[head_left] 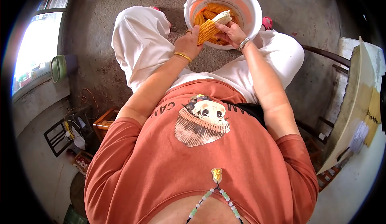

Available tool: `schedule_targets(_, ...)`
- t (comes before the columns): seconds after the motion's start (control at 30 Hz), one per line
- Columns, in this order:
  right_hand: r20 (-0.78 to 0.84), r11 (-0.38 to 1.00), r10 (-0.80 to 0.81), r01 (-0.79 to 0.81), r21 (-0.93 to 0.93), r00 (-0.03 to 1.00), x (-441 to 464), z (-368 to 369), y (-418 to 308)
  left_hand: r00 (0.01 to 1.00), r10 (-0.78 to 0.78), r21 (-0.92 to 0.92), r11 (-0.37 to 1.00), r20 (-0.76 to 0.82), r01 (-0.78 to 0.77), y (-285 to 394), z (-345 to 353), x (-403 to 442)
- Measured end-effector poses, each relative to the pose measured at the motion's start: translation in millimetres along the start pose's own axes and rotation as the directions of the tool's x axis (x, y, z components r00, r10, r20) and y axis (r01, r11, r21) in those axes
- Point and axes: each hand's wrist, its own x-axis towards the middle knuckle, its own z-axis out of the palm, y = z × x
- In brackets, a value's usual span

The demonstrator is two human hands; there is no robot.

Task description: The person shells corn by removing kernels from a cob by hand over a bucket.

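Observation:
Above the bucket's near side, an ear of corn is held at a slant. Yellow kernels cover its lower part, and its upper end is a bare, whitish cob. My left hand, with a gold bracelet at the wrist, is closed around the lower, kernel-covered end. My right hand, with a silver band at the wrist, grips the ear near where kernels meet bare cob. Under the hands, a white bucket holds several yellow ears of corn; the hands hide part of its contents.
The bucket stands on a grey concrete floor between my white-trousered knees. Over on the left are a window, a green container and a small wooden stool or drawer. A pale board leans at the right.

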Motion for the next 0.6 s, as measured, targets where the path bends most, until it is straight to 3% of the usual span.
schedule_targets(0.27, -0.073, 0.999, 0.030, -0.028, 0.028, 0.997, -2.8, 0.5, -2.5, 0.999, 0.015, -0.018, 1.000, 0.031, -0.014, -2.5, 0.1, 1.8)
schedule_targets(0.47, -0.051, 1.000, -0.002, 0.003, 0.027, 0.999, -3.9, -0.2, -1.6, 0.999, 0.020, -0.168, 0.985, -0.037, -0.026, -3.8, -0.2, -0.1)
schedule_targets(0.6, -0.040, 0.999, -0.050, 0.050, -0.003, 0.998, -3.3, 0.5, -0.4, 1.000, -0.005, -0.256, 0.967, 0.020, 0.010, -0.9, -6.6, 0.2)
